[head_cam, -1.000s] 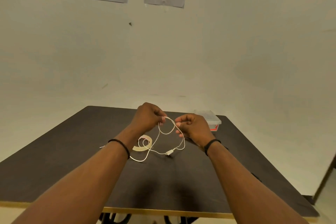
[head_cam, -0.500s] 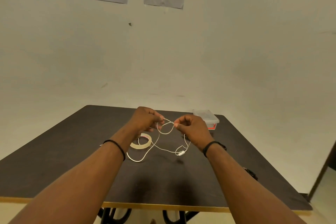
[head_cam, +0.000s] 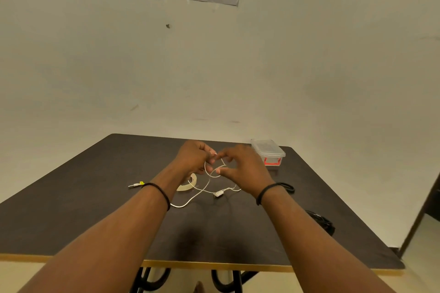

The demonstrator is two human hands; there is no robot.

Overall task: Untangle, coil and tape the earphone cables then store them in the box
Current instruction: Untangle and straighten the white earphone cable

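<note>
Above the table's middle, the left hand point(head_cam: 194, 158) pinches the white earphone cable point(head_cam: 209, 182) and the right hand point(head_cam: 240, 169) pinches the same cable beside it, a small loop held between them. Judgement: coiling is under way; the cable's tail, inline remote point(head_cam: 218, 194) and plug point(head_cam: 135, 184) lie loose on the table point(head_cam: 71, 197). No tape applied, nothing stored. Count: one white cable, one tape roll point(head_cam: 188, 185) partly behind the left wrist, one lidded clear box point(head_cam: 268, 151) at the far right. Dark cables point(head_cam: 321, 221) lie near the right edge; their number cannot be told.
</note>
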